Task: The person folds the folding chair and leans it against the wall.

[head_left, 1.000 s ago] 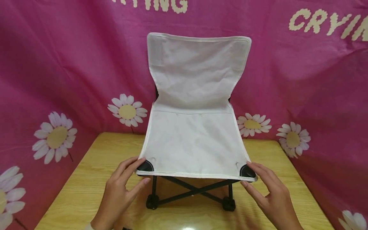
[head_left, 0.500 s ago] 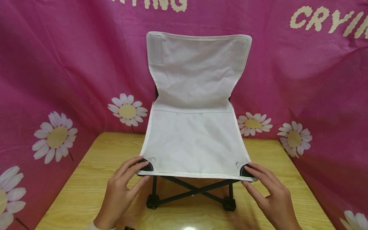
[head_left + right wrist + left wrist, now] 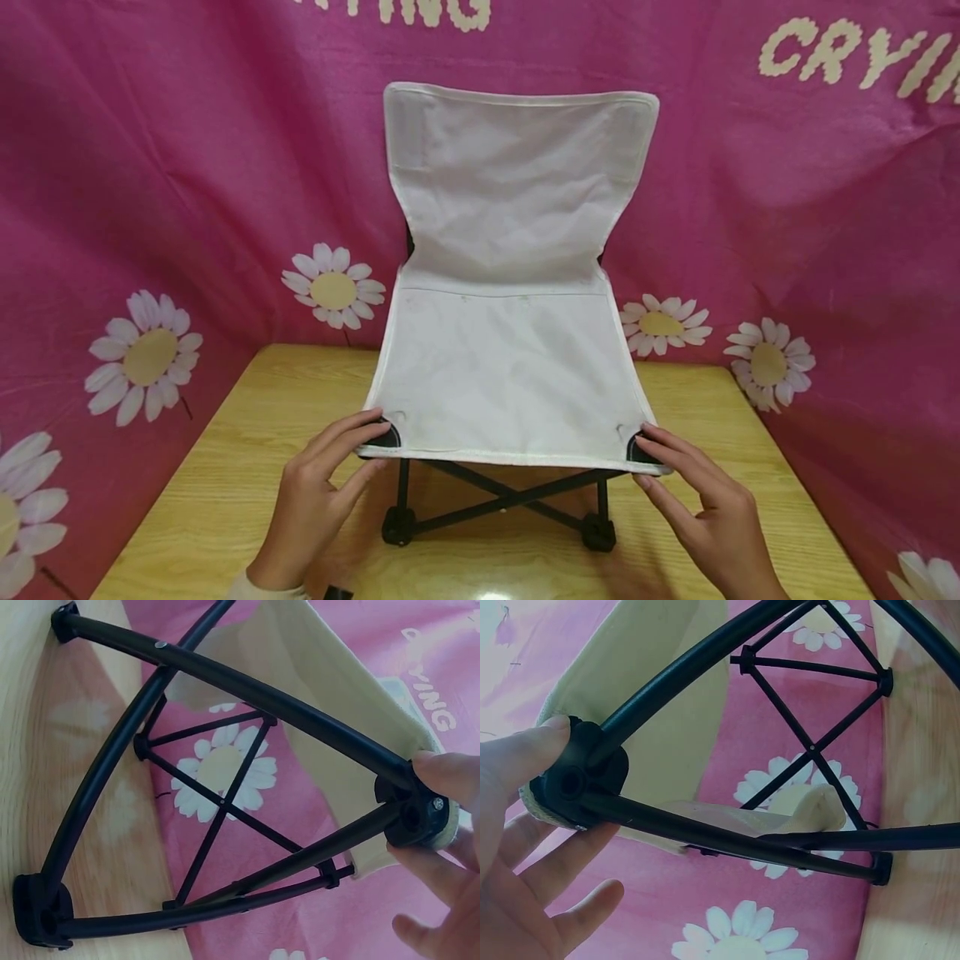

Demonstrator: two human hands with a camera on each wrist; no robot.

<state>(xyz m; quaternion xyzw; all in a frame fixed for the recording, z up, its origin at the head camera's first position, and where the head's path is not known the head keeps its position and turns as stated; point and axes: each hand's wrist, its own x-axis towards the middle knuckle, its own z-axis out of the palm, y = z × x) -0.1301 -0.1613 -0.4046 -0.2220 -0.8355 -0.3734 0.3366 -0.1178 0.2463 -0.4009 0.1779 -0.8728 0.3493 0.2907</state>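
Observation:
A small folding chair with a white fabric seat and back stands on crossed black legs on the wooden table. My left hand pinches the front-left corner, fingers over the black corner cap and thumb under the seat edge. In the left wrist view my left hand grips the black joint where the tubes meet. My right hand pinches the front-right corner the same way. The right wrist view shows my right hand with one finger above and one below that joint.
A pink cloth backdrop printed with daisies and pale letters wraps the table's back and sides. The chair's black feet stand near the table's front. Bare wood shows left and right of the chair.
Both hands have closed in a little on the front corners and now cover more of the black caps. The chair has stayed where it was.

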